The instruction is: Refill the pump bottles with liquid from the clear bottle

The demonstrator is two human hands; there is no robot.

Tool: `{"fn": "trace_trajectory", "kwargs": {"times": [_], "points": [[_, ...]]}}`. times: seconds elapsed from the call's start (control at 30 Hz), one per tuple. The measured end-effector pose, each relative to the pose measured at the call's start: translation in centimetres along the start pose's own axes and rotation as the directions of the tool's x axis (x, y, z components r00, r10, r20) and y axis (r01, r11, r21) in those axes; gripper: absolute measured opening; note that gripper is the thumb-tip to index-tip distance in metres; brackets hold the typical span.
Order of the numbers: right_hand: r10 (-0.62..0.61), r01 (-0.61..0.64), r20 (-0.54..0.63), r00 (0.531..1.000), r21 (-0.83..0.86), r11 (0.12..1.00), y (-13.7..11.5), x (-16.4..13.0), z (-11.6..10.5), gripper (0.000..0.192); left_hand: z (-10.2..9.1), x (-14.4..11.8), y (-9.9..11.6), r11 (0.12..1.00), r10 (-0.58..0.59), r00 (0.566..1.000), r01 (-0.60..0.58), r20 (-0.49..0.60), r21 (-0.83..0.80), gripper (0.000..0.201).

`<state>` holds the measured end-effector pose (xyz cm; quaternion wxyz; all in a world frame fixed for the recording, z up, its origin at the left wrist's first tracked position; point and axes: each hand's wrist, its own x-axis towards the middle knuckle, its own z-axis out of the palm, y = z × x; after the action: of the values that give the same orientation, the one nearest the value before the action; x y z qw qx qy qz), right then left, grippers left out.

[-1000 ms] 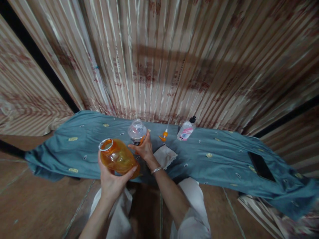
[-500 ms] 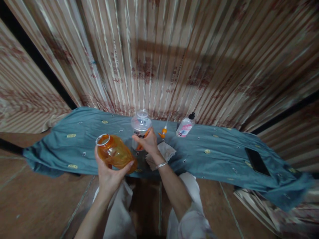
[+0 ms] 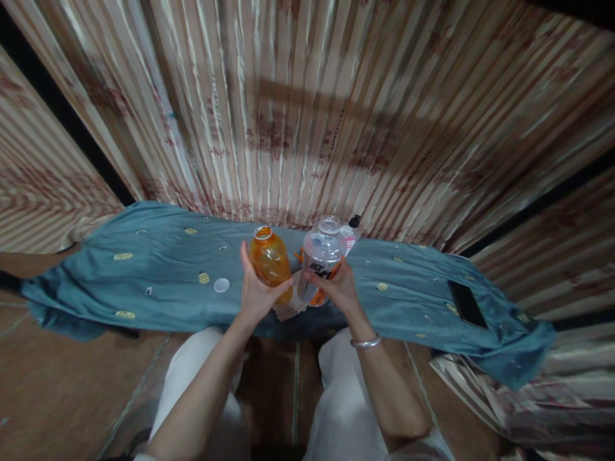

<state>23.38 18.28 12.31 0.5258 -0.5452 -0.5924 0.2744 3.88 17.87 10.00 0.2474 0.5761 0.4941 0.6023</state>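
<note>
My left hand (image 3: 258, 288) grips an uncapped orange see-through bottle (image 3: 270, 259), its neck tilted slightly left. Around a clear plastic bottle (image 3: 323, 253) with black lettering and an orange patch on its label, my right hand (image 3: 339, 288) is closed; that bottle stands nearly upright and has an open mouth. The two bottles are side by side, a small gap between them. Beneath them lies a pale cloth (image 3: 289, 310), mostly covered. Part of an orange pump head (image 3: 298, 255) shows between the bottles; the rest of it is hidden.
Behind the clear bottle stands a bottle with a black pump top (image 3: 354, 221) and a pink label. A round whitish disc (image 3: 221, 285) lies left of my hands on the blue-green tablecloth (image 3: 168, 269). A black phone (image 3: 466, 303) lies at the right. A striped curtain (image 3: 298, 128) hangs behind.
Both bottles have moved rightward in my hands, the clear one now in front of the pump-top bottle. The orange bottle is more upright. The whitish disc has come into sight.
</note>
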Motion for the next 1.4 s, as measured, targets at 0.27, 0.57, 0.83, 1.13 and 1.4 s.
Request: {"fn": "trace_trajectory", "kwargs": {"times": [0.27,0.57,0.83,1.13,1.4], "points": [[0.079,-0.082,-0.026,0.997,-0.155,0.984,1.5,-0.8,-3.5,0.059,3.7,0.5,-3.4,0.999,0.033,0.986,-0.038,0.165,0.029,0.113],[0.126,-0.111,0.039,0.991,-0.264,0.958,1.8,-0.6,-4.7,0.070,4.4,0.5,-4.7,0.992,0.095,0.978,-0.110,0.185,0.069,0.107],[0.141,-0.130,0.015,0.990,-0.300,0.945,1.4,-0.8,-4.3,0.070,3.8,0.8,-4.9,0.996,0.026,0.968,-0.045,0.248,0.072,0.114],[0.118,-0.098,0.040,0.992,-0.334,0.937,0.6,-1.5,-4.1,0.067,3.6,0.4,-4.2,0.998,-0.001,0.966,-0.015,0.258,0.060,0.099],[0.114,-0.079,0.070,0.991,-0.378,0.922,0.1,-1.8,-4.5,0.068,3.8,0.5,-4.9,1.000,0.011,0.961,-0.016,0.276,0.016,0.122]]}}
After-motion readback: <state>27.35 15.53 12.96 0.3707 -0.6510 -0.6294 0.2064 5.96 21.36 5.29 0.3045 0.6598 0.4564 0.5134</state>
